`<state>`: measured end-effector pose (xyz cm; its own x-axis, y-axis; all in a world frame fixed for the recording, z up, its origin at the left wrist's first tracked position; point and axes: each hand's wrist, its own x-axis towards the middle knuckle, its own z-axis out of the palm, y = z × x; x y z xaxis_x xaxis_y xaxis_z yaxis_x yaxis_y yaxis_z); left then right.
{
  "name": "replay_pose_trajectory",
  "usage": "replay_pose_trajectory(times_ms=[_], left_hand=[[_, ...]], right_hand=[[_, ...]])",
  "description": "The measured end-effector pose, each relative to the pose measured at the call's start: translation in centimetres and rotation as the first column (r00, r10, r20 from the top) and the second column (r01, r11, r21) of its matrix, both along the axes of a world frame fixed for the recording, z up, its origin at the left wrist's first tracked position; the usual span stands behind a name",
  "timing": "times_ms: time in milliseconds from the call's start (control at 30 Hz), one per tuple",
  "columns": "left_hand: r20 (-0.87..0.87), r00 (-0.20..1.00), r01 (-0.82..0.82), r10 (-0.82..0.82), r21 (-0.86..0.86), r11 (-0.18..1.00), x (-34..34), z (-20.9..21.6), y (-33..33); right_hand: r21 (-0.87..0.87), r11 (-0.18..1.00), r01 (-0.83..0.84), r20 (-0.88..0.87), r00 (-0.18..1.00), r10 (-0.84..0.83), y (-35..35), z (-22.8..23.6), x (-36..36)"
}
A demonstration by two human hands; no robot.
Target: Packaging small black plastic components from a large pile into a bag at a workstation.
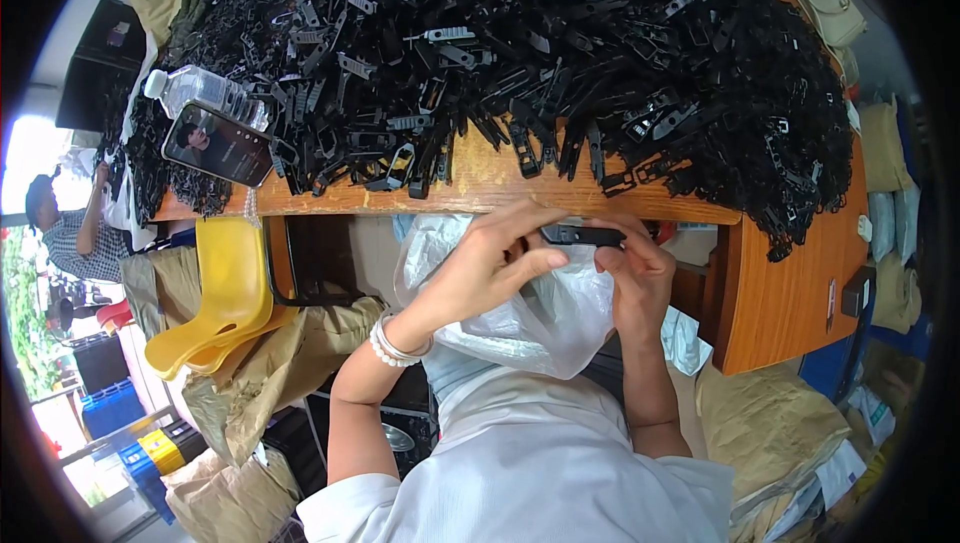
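Nearest: your white shirt (530, 468), then a clear plastic bag (530, 318) over your lap. Pale bracelets (397, 345) ring your left wrist. The black clip (583, 235) is above the bag's far part, just short of the table's near edge. Your right hand (640, 278) has its fingers and thumb clamped on the clip's right end. Your left hand (500, 258) is at its left end, thumb spread apart from the fingers; cannot tell whether those fingers grip it. Left of you, a yellow chair (215, 288); right, a brown paper sack (770, 418). Farther, on the wooden table (785, 303): a phone (218, 145) at left, resting against a clear bottle (205, 93), and a broad pile of black parts (560, 53). Far left, another person (85, 233) in a checked shirt.
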<state>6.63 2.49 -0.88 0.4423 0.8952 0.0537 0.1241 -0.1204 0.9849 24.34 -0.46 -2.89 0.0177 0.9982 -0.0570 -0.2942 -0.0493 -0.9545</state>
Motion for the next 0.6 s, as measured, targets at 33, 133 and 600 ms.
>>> replay_pose_trajectory(times_ms=[33, 133, 600], left_hand=[[-0.114, 0.991, -0.056, 0.064, 0.074, 0.996, -0.5, 0.3, 0.1], [-0.263, 0.952, -0.104, 0.156, 0.2, 0.974, -1.8, 0.7, 0.9], [-0.349, 0.843, -0.096, 0.408, 0.65, 0.754, -1.9, 3.1, 7.5]], right_hand=[[0.006, 1.0, 0.013, 0.027, 1.0, -0.013, -0.1, -0.1, 0.3], [-0.077, 0.997, 0.015, 0.021, 1.0, -0.014, 0.0, -1.3, 1.3], [-0.183, 0.983, 0.036, 0.024, 0.999, -0.032, 0.1, -2.2, 1.5]])
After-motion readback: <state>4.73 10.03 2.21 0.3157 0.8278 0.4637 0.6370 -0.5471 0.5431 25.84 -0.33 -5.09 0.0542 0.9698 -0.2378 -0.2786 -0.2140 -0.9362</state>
